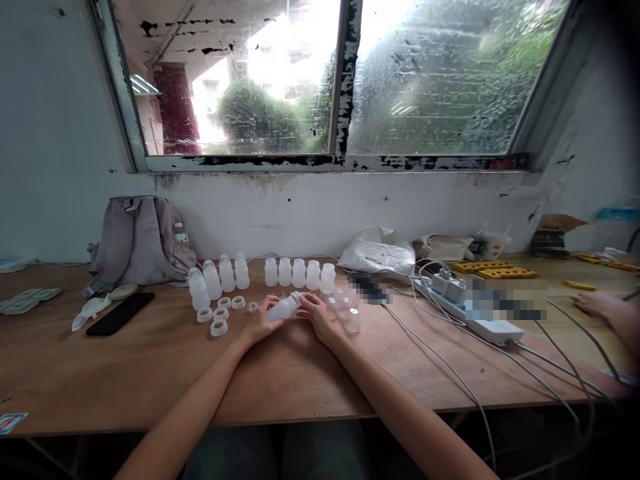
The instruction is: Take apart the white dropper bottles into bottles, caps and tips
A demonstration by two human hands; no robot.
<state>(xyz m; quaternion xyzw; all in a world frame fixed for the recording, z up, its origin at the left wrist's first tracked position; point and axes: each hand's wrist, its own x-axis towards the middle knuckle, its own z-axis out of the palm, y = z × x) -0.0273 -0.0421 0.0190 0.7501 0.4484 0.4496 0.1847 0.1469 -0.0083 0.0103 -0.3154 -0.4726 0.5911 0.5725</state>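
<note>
Head camera: at the person's head, facing forward and down
Near: brown wooden counter (pixel 125 373), bare hands (pixel 320 317)
Farther: peeling-framed, two-pane glass window (pixel 344 80)

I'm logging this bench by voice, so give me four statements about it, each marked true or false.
1. The left hand and right hand are both on one tilted bottle. True.
2. The black phone lies to the right of that bottle. False: it lies to the left.
3. The grey backpack is left of the standing bottles. True.
4. The loose white rings lie behind the standing bottles. False: they lie in front.
</note>
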